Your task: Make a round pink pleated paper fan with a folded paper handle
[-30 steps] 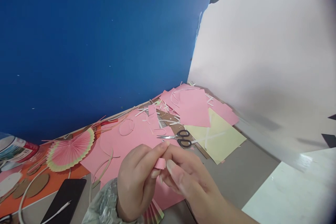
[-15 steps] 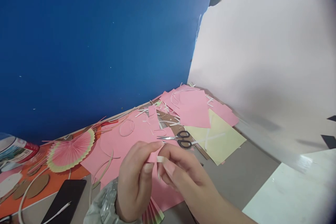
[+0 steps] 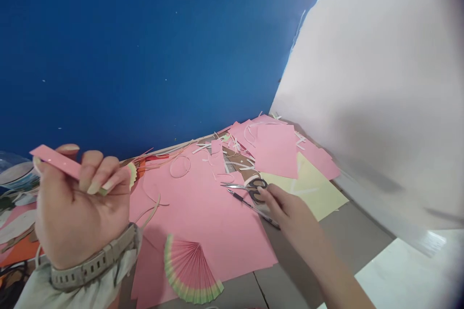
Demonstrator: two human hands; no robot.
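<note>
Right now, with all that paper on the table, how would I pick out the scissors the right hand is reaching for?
Start at the large pink paper sheet spread below the blue wall. At its right edge, beside the pale yellow paper sheet, the right hand has its fingertips at the small black-handled metal scissors. They are the only shiny metal among the paper scraps; the thin dark pen lies beside them.

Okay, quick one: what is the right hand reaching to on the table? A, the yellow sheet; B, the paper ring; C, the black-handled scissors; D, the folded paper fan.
C: the right hand has its fingertips at the black handles of the scissors, while the left hand holds a pink paper strip up.
</note>
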